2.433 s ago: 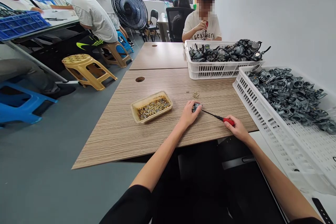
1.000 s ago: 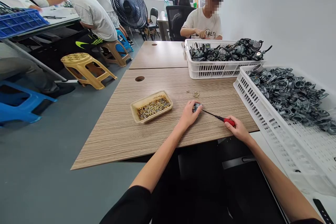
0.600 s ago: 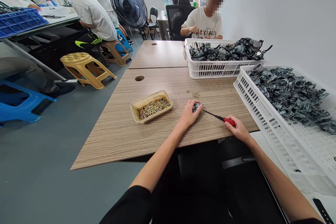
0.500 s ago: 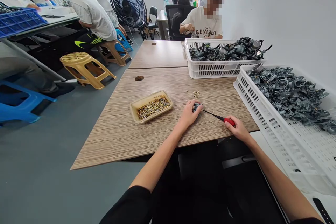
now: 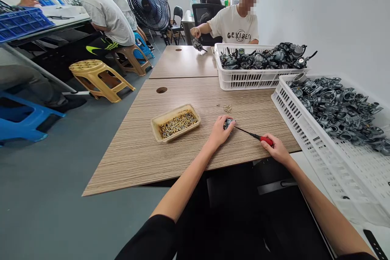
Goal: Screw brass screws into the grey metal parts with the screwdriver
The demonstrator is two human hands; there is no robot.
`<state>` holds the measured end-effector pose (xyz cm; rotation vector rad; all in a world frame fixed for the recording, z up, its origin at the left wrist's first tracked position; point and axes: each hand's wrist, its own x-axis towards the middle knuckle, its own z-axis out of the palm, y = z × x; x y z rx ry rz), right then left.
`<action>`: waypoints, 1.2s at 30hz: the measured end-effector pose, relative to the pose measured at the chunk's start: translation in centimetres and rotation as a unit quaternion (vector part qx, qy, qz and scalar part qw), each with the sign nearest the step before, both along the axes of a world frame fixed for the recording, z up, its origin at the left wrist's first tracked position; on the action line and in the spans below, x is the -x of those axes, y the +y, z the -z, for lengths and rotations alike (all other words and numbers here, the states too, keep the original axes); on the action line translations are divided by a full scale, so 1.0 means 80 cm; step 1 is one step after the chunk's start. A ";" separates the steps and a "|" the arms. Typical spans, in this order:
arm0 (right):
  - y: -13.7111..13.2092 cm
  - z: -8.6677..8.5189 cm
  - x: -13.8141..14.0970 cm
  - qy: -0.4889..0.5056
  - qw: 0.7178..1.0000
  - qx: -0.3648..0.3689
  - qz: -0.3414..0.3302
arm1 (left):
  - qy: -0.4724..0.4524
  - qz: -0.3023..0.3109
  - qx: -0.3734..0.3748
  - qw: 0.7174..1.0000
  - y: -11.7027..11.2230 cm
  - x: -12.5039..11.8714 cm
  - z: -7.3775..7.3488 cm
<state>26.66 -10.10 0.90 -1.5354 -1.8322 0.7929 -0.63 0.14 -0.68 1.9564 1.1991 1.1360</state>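
Unmoved, screwdriver (image 5: pixel 250 134) points up-left from right hand (image 5: pixel 276 149).

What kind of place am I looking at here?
Most likely a small assembly workshop. Two white crates hold heaps of grey metal parts, a tan tray holds brass screws, and the right hand works a red-handled screwdriver on a small metal part under the left hand. Other people sit at nearby tables.

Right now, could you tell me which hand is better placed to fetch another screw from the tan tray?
Probably the left hand: it lies nearer the tan tray, while the right hand grips the screwdriver.
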 end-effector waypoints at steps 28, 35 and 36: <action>0.000 -0.009 0.004 0.010 1.000 0.005 0.014 | 0.012 0.001 0.006 1.000 -0.001 0.001 -0.002; 0.003 -0.004 0.003 0.028 0.999 -0.016 0.010 | 0.015 0.011 -0.005 1.000 -0.002 0.002 -0.004; 0.003 -0.003 0.003 0.032 0.999 -0.016 0.009 | 0.017 0.012 -0.006 1.000 -0.002 0.003 -0.004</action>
